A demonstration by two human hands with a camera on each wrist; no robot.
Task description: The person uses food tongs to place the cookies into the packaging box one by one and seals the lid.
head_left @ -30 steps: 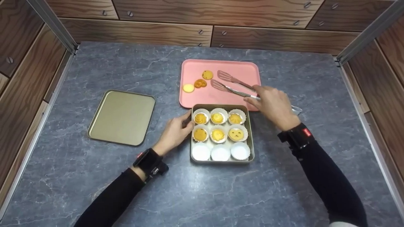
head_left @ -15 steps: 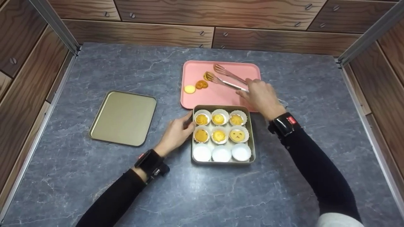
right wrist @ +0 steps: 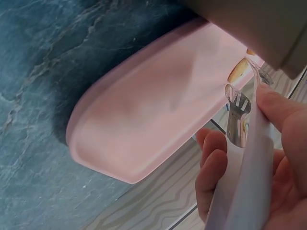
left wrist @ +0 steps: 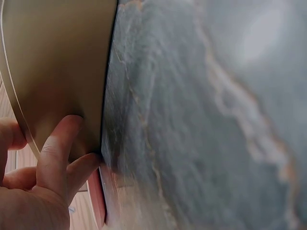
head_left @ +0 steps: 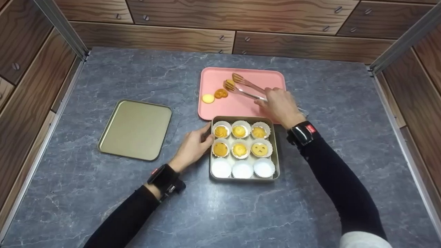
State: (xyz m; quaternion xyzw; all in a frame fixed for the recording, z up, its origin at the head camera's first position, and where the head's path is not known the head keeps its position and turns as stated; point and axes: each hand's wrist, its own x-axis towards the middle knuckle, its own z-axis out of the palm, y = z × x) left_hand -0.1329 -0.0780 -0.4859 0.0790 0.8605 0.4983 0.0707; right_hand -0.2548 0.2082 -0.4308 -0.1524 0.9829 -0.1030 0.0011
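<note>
My right hand [head_left: 280, 105] holds metal tongs [head_left: 251, 94] with slotted ends over the pink tray [head_left: 241, 110]. Their two arms stand apart, the ends at a round cookie [head_left: 230, 82] that they partly cover; whether they touch it cannot be told. The right wrist view shows the tongs [right wrist: 249, 182] between thumb and fingers. With thumb at the rim and fingers against the outer wall, my left hand [head_left: 193, 146] holds the left side of a square tin [head_left: 276, 151]. In the tin, two rows of white paper cups hold cookies; the near row of cups [head_left: 242, 169] holds none.
On the tray lie a pretzel-shaped cookie [head_left: 221, 93] and a pale round cookie [head_left: 208, 99]. A gold square lid [head_left: 136, 129] lies on the marbled table [head_left: 137, 75] to the left. Wood-patterned walls [head_left: 151, 38] bound the table at the back and sides.
My right hand has moved left and away from me, carrying the tong ends from beside the round cookie to over it. The left hand keeps its place on the tin.
</note>
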